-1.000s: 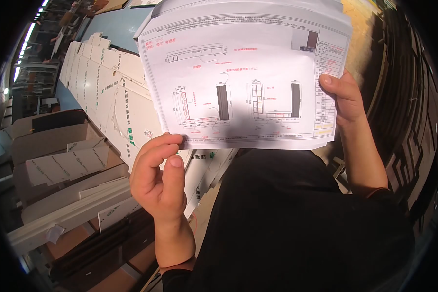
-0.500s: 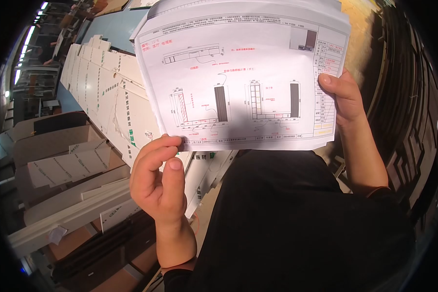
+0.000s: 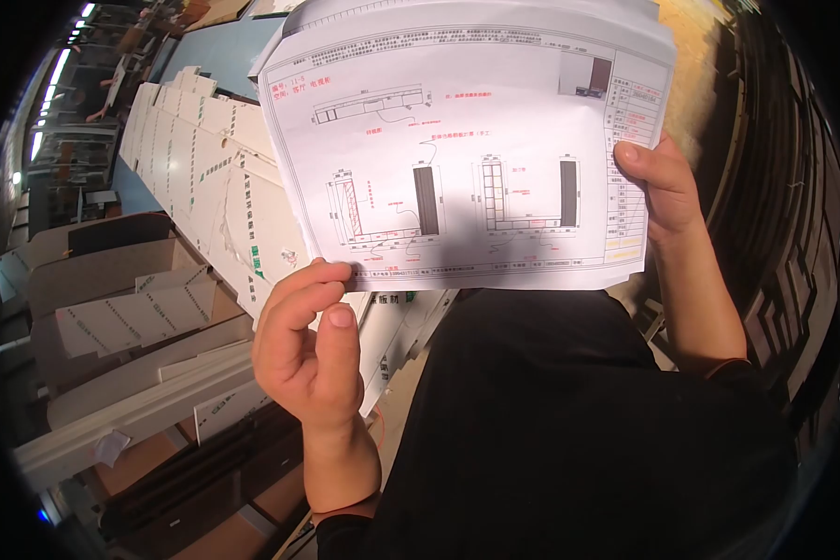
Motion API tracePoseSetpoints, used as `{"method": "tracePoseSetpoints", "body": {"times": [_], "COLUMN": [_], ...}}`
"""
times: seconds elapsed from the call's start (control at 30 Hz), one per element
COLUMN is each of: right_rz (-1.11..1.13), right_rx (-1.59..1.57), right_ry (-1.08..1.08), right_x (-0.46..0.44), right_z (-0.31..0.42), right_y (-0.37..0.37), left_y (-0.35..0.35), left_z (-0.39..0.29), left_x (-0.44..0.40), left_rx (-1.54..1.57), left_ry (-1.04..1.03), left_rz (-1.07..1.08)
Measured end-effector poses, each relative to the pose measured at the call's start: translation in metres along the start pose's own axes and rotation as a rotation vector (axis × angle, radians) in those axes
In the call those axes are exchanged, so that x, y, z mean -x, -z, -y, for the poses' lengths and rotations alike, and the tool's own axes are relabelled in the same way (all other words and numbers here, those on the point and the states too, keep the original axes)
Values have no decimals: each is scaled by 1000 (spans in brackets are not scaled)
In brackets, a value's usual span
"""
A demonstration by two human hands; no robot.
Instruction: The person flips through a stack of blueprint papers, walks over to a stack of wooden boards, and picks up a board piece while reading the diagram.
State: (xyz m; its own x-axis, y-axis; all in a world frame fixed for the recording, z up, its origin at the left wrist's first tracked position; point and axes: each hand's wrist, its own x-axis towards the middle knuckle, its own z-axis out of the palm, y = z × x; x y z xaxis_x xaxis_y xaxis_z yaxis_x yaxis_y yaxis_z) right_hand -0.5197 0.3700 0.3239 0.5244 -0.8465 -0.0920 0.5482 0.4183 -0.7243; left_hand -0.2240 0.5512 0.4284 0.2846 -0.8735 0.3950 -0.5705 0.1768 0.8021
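Observation:
A stack of printed drawing sheets [image 3: 383, 187] is held up in front of me, its top page showing cabinet elevations with red notes and a small photo. My right hand [image 3: 667, 187] grips the right edge, thumb on the front and the other fingers hidden behind. At the lower left corner is my left hand [image 3: 308, 345], its index fingertip against the sheet. The left fingers are half curled, with the thumb apart from them and nothing visible between.
White printed boards [image 3: 205, 177] lie to the left, beside a blue-grey surface [image 3: 219, 56]. Brown and white panels [image 3: 131, 317] are stacked at lower left. Dark long strips [image 3: 765, 140] stand along the right. A person's arm [image 3: 98, 114] shows at the far upper left.
The sheets and both hands have shifted very slightly to the right in view. The grip of my right hand and the pose of my left stay the same.

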Motion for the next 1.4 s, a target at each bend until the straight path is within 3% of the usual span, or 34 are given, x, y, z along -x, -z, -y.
{"method": "tracePoseSetpoints", "body": {"times": [1.4], "right_rz": [40], "right_rx": [-25], "right_ry": [17], "right_x": [-6], "right_z": [4], "right_y": [-2], "left_y": [0], "left_z": [-13], "left_x": [6], "left_rx": [-67], "left_ry": [-85], "left_rz": [-57]}}
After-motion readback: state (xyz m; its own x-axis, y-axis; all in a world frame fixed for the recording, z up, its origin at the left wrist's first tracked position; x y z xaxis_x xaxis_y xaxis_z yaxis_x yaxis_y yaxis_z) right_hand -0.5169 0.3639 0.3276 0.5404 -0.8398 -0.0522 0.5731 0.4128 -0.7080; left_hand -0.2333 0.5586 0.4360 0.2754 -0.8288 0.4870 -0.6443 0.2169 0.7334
